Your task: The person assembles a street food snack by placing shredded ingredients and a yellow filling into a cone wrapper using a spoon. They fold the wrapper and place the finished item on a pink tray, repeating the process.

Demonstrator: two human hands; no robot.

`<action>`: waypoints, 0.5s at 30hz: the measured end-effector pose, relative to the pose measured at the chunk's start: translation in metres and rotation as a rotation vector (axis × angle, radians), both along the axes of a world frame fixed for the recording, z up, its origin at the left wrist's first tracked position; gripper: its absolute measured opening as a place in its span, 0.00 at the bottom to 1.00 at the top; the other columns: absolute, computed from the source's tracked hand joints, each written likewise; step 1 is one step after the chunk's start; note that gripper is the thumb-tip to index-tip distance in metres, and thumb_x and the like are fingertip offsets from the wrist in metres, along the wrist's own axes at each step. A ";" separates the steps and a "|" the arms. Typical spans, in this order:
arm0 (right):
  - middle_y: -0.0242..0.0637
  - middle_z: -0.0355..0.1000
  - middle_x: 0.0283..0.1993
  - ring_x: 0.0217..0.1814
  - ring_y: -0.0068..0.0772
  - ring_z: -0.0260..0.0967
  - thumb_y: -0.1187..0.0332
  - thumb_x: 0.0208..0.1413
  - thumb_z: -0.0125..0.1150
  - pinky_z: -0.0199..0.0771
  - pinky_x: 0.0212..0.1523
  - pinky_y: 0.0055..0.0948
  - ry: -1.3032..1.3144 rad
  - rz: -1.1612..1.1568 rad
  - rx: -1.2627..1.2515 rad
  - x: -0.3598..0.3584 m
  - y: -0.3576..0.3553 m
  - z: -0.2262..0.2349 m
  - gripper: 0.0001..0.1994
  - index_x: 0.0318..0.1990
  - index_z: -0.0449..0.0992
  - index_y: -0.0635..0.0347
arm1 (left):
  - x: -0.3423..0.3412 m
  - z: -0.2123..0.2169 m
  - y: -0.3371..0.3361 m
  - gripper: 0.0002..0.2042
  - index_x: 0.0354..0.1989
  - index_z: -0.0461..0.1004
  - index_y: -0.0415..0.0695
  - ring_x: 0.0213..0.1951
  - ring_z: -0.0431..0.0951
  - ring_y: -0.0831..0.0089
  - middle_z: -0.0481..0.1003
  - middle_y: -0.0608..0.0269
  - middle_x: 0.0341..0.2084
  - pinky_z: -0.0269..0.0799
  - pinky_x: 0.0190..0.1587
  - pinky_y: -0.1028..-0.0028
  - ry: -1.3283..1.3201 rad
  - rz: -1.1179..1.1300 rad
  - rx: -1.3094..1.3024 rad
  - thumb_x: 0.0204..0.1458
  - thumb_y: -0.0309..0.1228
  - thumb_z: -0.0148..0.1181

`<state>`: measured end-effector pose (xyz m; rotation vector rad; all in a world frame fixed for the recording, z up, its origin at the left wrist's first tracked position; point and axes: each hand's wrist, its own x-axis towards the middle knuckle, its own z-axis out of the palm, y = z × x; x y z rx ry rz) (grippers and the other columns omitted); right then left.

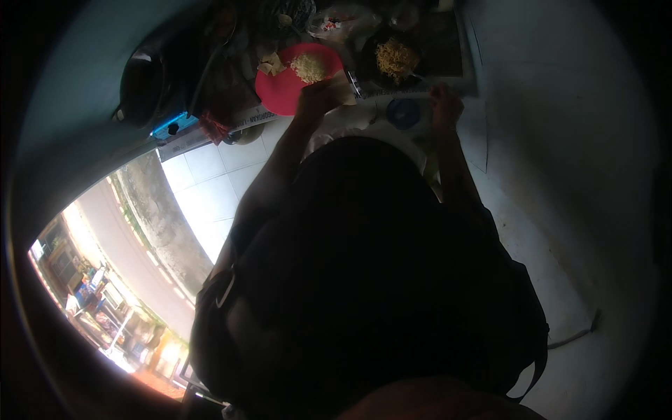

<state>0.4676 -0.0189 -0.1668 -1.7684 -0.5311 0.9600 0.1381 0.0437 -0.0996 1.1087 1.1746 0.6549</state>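
Note:
My left hand [318, 99] is closed on a thin tan sheet [343, 89] at the near right edge of a round red plate [276, 96]. On the plate lie a heap of pale shredded food [308, 68] and some tan folded pieces [271, 64]. To the right, a dark round pan [372, 68] contains yellow-brown noodles [396, 59]. Close to the pan's near right side, my right hand [446, 105] has its fingers drawn together. A small pale utensil tip [414, 73] shows at the noodles' edge; dim light hides whether it reaches that hand.
A dark pot [142, 84] stands at the far left, beside a bright blue-edged object [170, 126]. Clear plastic bags [343, 24] lie behind the plate. A blue round item [404, 113] sits between my hands, below the counter edge. Light tiles [210, 168] cover the floor.

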 end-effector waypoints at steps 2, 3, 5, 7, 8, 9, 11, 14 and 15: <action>0.33 0.76 0.31 0.32 0.21 0.75 0.63 0.59 0.55 0.71 0.27 0.23 -0.100 0.032 0.041 0.000 0.003 0.032 0.10 0.39 0.76 0.59 | 0.012 -0.005 0.014 0.15 0.49 0.71 0.32 0.35 0.77 0.77 0.76 0.58 0.36 0.77 0.36 0.75 -0.134 0.009 -0.072 0.52 0.21 0.57; 0.34 0.76 0.32 0.32 0.22 0.75 0.63 0.60 0.55 0.71 0.28 0.23 -0.059 -0.001 0.052 -0.001 0.004 0.050 0.10 0.40 0.76 0.60 | 0.020 -0.003 0.021 0.15 0.48 0.71 0.31 0.35 0.76 0.78 0.76 0.58 0.36 0.77 0.36 0.76 -0.174 0.016 -0.133 0.51 0.20 0.58; 0.35 0.76 0.32 0.31 0.23 0.74 0.64 0.61 0.54 0.71 0.28 0.22 -0.068 -0.035 0.083 -0.008 0.008 0.085 0.11 0.41 0.77 0.62 | 0.034 0.009 0.035 0.15 0.47 0.72 0.32 0.35 0.77 0.78 0.76 0.59 0.35 0.77 0.35 0.77 0.037 -0.155 0.153 0.50 0.20 0.59; 0.35 0.76 0.32 0.30 0.22 0.74 0.65 0.61 0.53 0.72 0.29 0.22 -0.193 -0.028 0.152 -0.010 0.010 0.121 0.11 0.41 0.77 0.63 | 0.058 0.032 0.046 0.14 0.46 0.73 0.32 0.35 0.77 0.77 0.75 0.60 0.35 0.77 0.34 0.77 0.099 -0.227 0.362 0.50 0.20 0.59; 0.35 0.77 0.31 0.31 0.23 0.74 0.66 0.60 0.53 0.72 0.29 0.23 -0.338 -0.014 0.207 -0.017 0.010 0.134 0.10 0.39 0.77 0.62 | 0.068 0.043 0.050 0.13 0.46 0.73 0.32 0.35 0.77 0.77 0.75 0.60 0.34 0.77 0.34 0.78 0.056 -0.216 0.422 0.50 0.21 0.58; 0.34 0.77 0.30 0.32 0.24 0.75 0.68 0.59 0.53 0.72 0.29 0.24 -0.500 0.016 0.285 -0.022 0.009 0.148 0.08 0.37 0.77 0.61 | 0.077 0.056 0.052 0.13 0.46 0.73 0.32 0.36 0.77 0.76 0.75 0.59 0.35 0.77 0.35 0.77 0.141 -0.255 0.501 0.51 0.22 0.57; 0.35 0.77 0.29 0.33 0.26 0.76 0.69 0.58 0.53 0.72 0.30 0.25 -0.648 0.003 0.329 -0.038 0.007 0.168 0.08 0.36 0.78 0.61 | 0.094 0.076 0.055 0.13 0.46 0.73 0.32 0.38 0.77 0.74 0.75 0.58 0.37 0.77 0.38 0.77 -0.093 -0.161 0.318 0.53 0.23 0.55; 0.37 0.78 0.30 0.34 0.27 0.78 0.68 0.60 0.53 0.74 0.34 0.24 -0.551 -0.119 0.173 -0.057 0.006 0.194 0.10 0.42 0.78 0.62 | 0.113 0.096 0.061 0.14 0.48 0.72 0.31 0.41 0.77 0.72 0.75 0.56 0.40 0.77 0.43 0.76 -0.428 -0.094 0.153 0.54 0.23 0.53; 0.37 0.78 0.30 0.32 0.25 0.76 0.68 0.61 0.53 0.73 0.32 0.23 -0.480 -0.170 0.221 -0.064 0.006 0.201 0.10 0.42 0.78 0.64 | 0.116 0.100 0.064 0.15 0.49 0.72 0.31 0.43 0.77 0.72 0.75 0.55 0.42 0.76 0.45 0.76 -0.393 -0.144 0.313 0.54 0.23 0.53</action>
